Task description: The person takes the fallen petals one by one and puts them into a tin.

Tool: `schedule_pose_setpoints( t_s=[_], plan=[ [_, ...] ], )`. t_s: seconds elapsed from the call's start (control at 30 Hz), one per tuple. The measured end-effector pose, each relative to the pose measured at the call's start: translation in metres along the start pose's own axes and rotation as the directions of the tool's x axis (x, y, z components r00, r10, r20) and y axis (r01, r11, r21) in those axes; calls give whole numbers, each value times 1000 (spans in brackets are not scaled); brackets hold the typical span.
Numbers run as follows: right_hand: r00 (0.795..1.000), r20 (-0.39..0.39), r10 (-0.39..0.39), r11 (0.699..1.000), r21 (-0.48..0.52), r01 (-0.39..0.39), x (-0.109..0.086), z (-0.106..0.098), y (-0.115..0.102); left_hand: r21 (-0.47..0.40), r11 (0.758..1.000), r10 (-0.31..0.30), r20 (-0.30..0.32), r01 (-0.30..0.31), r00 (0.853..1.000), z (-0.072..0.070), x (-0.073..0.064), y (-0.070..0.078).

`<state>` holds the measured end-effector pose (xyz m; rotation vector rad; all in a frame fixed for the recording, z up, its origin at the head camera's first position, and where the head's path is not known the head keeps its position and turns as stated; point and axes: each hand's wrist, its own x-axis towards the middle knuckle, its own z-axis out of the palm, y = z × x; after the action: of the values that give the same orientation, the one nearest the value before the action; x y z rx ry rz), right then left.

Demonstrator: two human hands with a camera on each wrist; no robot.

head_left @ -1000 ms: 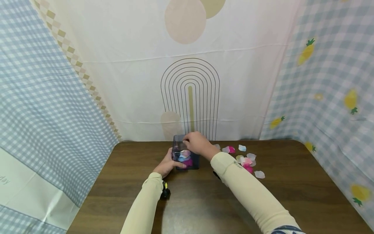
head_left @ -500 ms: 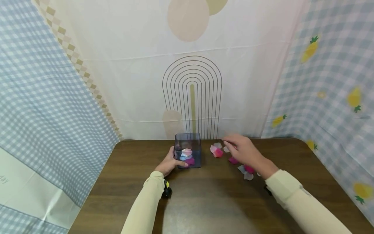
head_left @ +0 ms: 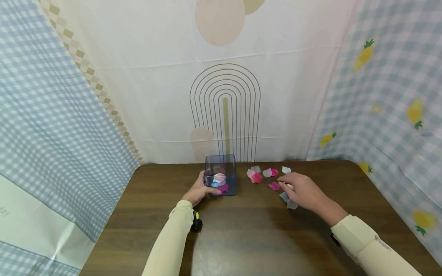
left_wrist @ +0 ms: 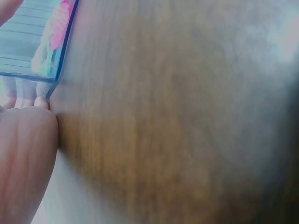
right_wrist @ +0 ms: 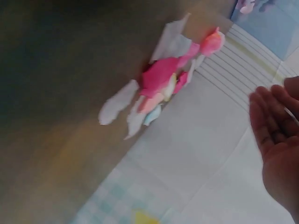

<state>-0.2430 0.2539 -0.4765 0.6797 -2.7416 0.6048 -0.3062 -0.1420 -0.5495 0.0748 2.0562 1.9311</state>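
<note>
Soft light fills the head view, leaving a pale sheen on the near tabletop (head_left: 238, 245) and a diffuse shadow beside the right sleeve (head_left: 371, 245), while the left wrist view blurs the grain and glares white at upper right, and the right wrist view is dim, its petals (right_wrist: 159, 77) soft-edged.

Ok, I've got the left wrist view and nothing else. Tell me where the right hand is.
Observer: The right hand is well to the right of the box, beside loose petals on the table.
Operator: Name the loose ones nearest the box.
Observer: A small group of pink petals, just to the box's right, with a greyish petal behind.
Operator: Now give me the backdrop.
Observer: A pale cloth hangs behind the table, printed with nested arches.
</note>
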Motion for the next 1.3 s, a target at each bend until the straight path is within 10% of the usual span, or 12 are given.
schedule_pose_setpoints(
  t_s=[0.47, 0.93, 1.3],
  plan=[
    [936, 244, 254, 966, -116, -231, -19, 19, 24, 5, 1000, 1, 0, -1, 1000, -1, -2, 5],
    [984, 116, 139, 966, -232, -109, -21, 34, 34, 3, 1000, 12, -8, -12, 1000, 3, -3, 4],
    [979, 92, 182, 951, -271, -151, -23, 28, 29, 10, 1000, 14, -11, -14, 1000, 3, -3, 5]
  ],
)
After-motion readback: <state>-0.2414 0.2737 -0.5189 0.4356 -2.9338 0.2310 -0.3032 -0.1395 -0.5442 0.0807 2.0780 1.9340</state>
